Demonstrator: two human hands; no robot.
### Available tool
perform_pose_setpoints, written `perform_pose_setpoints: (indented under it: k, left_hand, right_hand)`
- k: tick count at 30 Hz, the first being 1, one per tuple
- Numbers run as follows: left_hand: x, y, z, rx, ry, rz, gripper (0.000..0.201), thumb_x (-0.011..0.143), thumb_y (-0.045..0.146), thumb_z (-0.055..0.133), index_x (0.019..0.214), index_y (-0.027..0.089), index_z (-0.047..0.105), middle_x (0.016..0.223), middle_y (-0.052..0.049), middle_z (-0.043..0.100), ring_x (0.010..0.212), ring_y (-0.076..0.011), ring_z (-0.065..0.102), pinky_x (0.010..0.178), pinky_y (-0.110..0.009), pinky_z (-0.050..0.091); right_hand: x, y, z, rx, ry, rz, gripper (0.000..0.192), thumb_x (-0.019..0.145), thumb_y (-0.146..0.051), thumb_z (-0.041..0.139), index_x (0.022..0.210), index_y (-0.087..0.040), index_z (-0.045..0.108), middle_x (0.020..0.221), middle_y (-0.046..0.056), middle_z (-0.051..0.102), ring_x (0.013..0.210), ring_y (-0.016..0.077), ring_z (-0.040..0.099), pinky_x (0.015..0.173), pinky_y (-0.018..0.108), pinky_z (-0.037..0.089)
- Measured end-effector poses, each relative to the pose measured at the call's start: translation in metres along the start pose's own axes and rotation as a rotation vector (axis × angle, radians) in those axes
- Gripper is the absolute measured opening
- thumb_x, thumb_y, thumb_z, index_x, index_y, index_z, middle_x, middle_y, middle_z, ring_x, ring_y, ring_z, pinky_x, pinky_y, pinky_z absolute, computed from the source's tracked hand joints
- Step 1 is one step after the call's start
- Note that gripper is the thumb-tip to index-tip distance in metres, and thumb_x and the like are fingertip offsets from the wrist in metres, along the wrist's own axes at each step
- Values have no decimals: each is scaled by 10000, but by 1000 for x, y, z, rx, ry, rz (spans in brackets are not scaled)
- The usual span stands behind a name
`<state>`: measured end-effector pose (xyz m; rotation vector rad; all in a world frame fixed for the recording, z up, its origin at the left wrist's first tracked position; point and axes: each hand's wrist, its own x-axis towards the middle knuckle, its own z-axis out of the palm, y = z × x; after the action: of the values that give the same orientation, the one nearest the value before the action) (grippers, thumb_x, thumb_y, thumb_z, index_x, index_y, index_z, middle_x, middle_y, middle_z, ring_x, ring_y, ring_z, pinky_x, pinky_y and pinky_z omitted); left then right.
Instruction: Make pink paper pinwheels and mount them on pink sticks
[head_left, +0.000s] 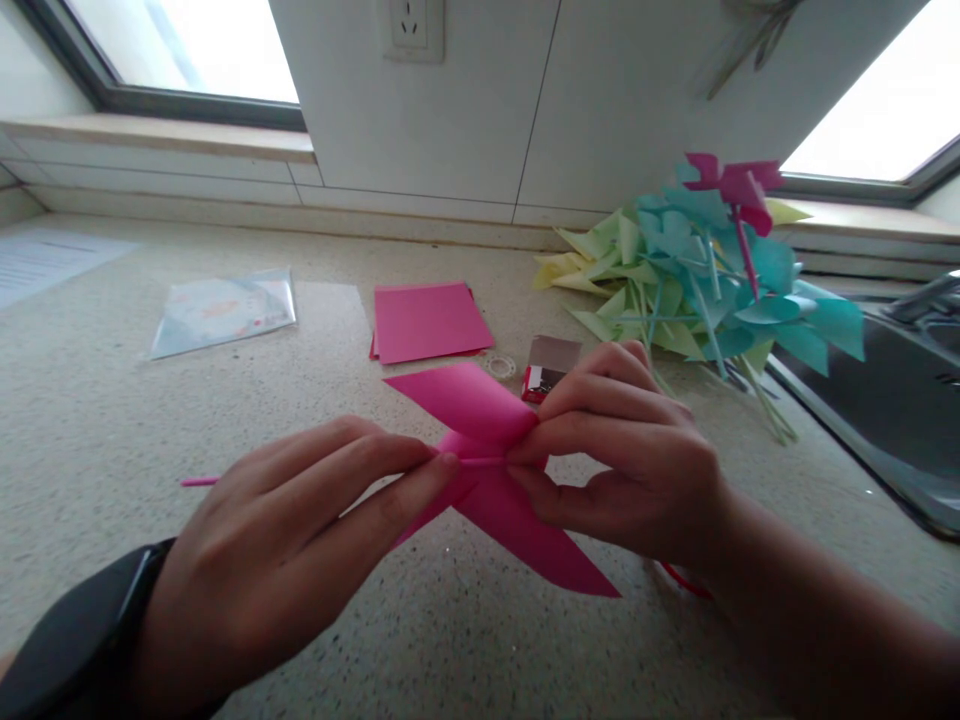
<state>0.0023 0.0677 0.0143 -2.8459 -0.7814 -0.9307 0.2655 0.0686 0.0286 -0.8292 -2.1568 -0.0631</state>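
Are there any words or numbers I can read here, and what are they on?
None can be read.
Sheet of paper at far left: faint print, too blurred to read.
Clear plastic packet: a printed design, too blurred to read.
Small red and white box: markings too small to read.
Pink paper pinwheel in the hands: no writing.

We see two bare hands and forearms, no sleeves on them. On our left wrist, at the lower left corner of the frame, there is a black watch point(90, 640) with a wide, smooth band. The left hand point(300, 550) and right hand point(637, 460) wear no rings or gloves; the nails are short.
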Motion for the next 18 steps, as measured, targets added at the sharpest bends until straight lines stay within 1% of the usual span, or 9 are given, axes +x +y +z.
perform_pose_setpoints:
  k: [2, 5, 8, 10, 12, 14, 16, 18]
  left_hand:
    - [-4, -4, 0, -2, -58, 11, 302, 998, 158, 541, 1275, 200, 656, 1096, -71, 720, 955, -214, 654, 824, -369, 581]
    - [-5, -8, -1, -62, -78, -13, 324, 987, 171, 565, 1303, 189, 637, 1150, -83, 712, 999, -223, 658, 864, -379, 581]
    - [-2, -7, -2, -97, -50, -19, 301, 979, 151, 570, 1270, 176, 647, 1148, -83, 710, 992, -213, 662, 842, -355, 576]
    - [1, -5, -3, -111, -27, -12, 290, 1004, 159, 528, 1272, 157, 637, 1161, -90, 704, 1009, -208, 656, 852, -348, 564]
    - [4, -4, -5, -118, 2, -5, 292, 1028, 182, 487, 1283, 140, 622, 1171, -97, 701, 1023, -203, 652, 861, -341, 556]
    - [6, -3, -6, -113, 17, 4, 291, 1037, 193, 472, 1279, 129, 618, 1159, -99, 708, 1012, -200, 657, 852, -334, 556]
    - [8, -2, -7, -103, 23, 14, 277, 1035, 188, 471, 1253, 123, 628, 1130, -100, 719, 980, -197, 669, 826, -324, 564]
    - [9, -1, -8, -96, 22, 27, 268, 1031, 176, 468, 1231, 115, 636, 1110, -105, 726, 958, -197, 679, 806, -318, 570]
  right_hand:
    - [0, 2, 0, 11, -7, -2, 111, 778, -171, 761, 819, -254, 698, 764, -12, 713, 727, 187, 564, 705, 406, 415]
    - [0, 6, -3, 55, -31, -34, 184, 783, -126, 711, 912, -257, 714, 803, -6, 708, 750, 187, 572, 721, 399, 438]
    - [-1, 10, -8, 90, -78, -47, 292, 780, -77, 627, 1005, -245, 709, 873, 14, 685, 805, 188, 573, 769, 401, 444]
    - [-2, 12, -12, 105, -123, -57, 331, 756, -104, 641, 1058, -232, 691, 935, 30, 668, 864, 200, 573, 813, 411, 439]
    - [-2, 13, -14, 116, -174, -63, 409, 710, -151, 674, 1112, -228, 663, 994, 38, 657, 919, 218, 573, 849, 423, 428]
    - [-2, 13, -15, 137, -231, -54, 479, 677, -186, 656, 1153, -232, 634, 1037, 40, 654, 950, 232, 574, 875, 439, 413]
    - [-2, 13, -13, 173, -278, -47, 513, 666, -216, 620, 1178, -234, 618, 1060, 42, 652, 967, 240, 578, 891, 452, 403]
    - [-3, 11, -8, 175, -264, -34, 487, 675, -252, 642, 1161, -234, 620, 1044, 39, 652, 972, 242, 582, 906, 457, 400]
